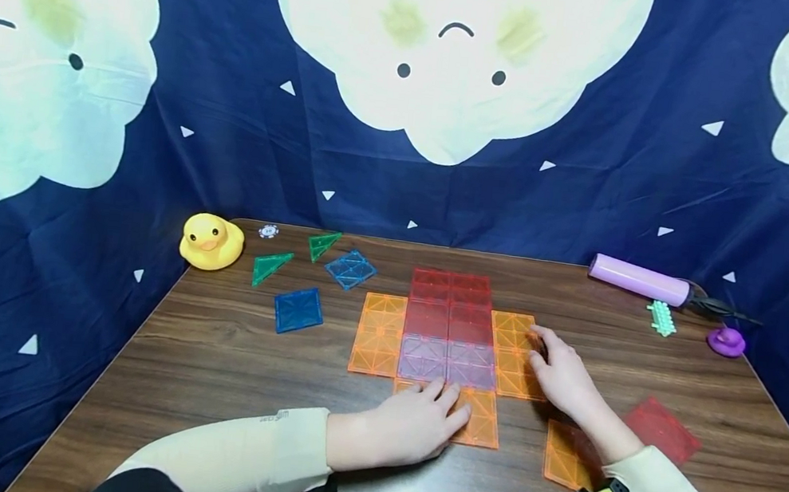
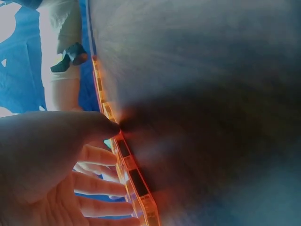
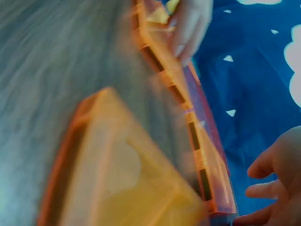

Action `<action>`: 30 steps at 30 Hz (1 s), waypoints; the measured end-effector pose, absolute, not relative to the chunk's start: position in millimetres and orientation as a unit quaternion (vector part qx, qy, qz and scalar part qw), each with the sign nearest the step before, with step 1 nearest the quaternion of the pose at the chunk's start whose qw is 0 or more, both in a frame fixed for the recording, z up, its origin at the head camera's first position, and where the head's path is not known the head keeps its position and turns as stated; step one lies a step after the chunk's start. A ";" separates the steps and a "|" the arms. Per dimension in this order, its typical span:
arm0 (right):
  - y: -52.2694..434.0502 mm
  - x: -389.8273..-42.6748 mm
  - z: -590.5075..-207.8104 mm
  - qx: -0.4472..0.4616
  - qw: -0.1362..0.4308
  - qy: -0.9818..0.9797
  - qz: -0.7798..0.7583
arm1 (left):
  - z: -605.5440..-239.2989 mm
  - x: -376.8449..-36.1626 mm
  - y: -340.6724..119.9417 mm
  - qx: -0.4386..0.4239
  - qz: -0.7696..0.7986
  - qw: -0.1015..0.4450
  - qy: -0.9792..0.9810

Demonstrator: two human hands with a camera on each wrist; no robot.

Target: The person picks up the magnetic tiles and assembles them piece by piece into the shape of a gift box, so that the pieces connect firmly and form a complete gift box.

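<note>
Translucent tiles lie flat, edge to edge, on the table. Red tiles [image 1: 448, 308] form the far middle, with purple tiles [image 1: 423, 359] below them. Orange tiles flank them on the left [image 1: 377, 340] and right [image 1: 509, 354], and more orange tiles [image 1: 480, 423] lie along the near edge. My left hand [image 1: 411, 428] rests its spread fingertips on this near orange row, partly covering it; in the left wrist view its thumb is at the tile edge [image 2: 136, 181]. My right hand [image 1: 564, 376] has its fingers loosely bent at the outer edge of the right orange tiles.
A loose orange tile [image 1: 563, 456] and a red tile [image 1: 664, 431] lie near my right forearm. Blue tiles [image 1: 299, 310] and green triangles [image 1: 271, 267] are at left, near a yellow duck [image 1: 211, 243]. A lilac cylinder [image 1: 639, 280] and purple duck [image 1: 726, 342] sit back right.
</note>
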State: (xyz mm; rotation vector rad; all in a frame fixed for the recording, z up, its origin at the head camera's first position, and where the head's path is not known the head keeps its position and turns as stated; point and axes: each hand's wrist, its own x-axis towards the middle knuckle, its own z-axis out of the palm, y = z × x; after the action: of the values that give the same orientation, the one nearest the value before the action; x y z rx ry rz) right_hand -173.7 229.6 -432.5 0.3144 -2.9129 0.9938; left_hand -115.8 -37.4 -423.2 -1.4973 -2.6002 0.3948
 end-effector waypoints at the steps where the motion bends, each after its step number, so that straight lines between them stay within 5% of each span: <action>1: 230.4 -173.9 -431.0 0.088 0.012 -0.936 0.339 | -423.3 -115.7 -36.9 -0.494 0.133 0.059 -0.857; 13: 246.2 -181.3 -419.3 -0.057 -0.140 -0.713 0.684 | -425.3 -112.9 -33.0 -0.486 0.148 0.022 -0.861; 30: 242.4 -192.1 -421.4 -0.019 -0.159 -0.561 0.812 | -421.1 -119.1 -35.5 -0.497 0.112 0.006 -0.860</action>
State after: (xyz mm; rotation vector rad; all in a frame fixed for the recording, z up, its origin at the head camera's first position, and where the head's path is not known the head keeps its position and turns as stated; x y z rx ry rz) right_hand -192.1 242.4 -421.4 -0.0652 -1.9682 2.8464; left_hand -119.1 -35.5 -421.1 -1.5568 -2.6928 0.3517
